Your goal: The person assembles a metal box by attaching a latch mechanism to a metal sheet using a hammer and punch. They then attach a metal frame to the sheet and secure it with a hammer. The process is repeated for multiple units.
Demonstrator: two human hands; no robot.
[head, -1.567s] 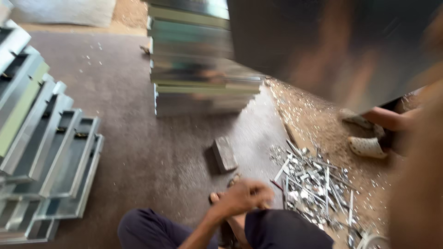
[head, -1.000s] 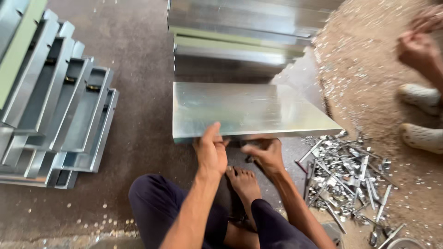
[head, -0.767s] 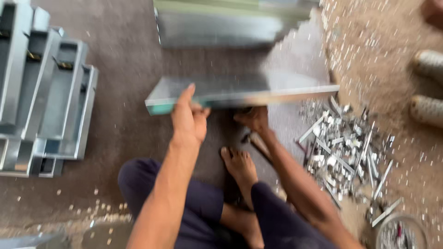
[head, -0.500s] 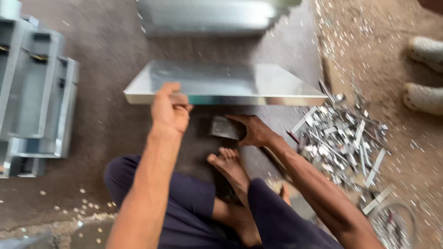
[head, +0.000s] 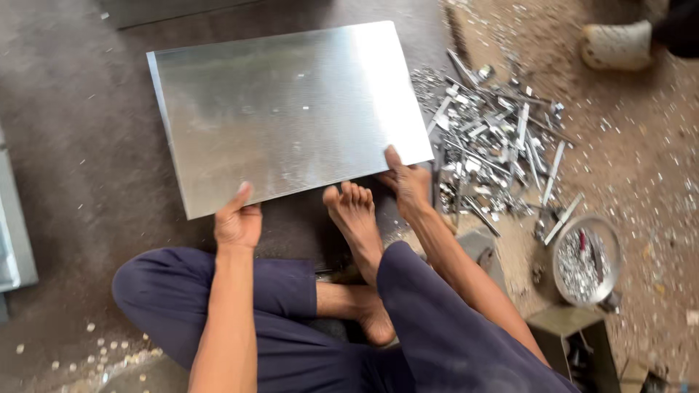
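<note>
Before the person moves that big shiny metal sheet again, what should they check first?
1. Left hand on the flat silver metal sheet: ok, it grips the near edge.
2. Right hand on the sheet: ok, it holds the near right corner.
3. Bare foot away from the sheet edge: not ok, the toes lie just under it.
4. Pile of loose silver metal pieces away from the sheet: not ok, it lies right beside the right edge.
5. Round metal bowl of small parts out of the way: ok, it stands apart to the right.
6. Sheet lying flat or lifted: cannot tell.
</note>
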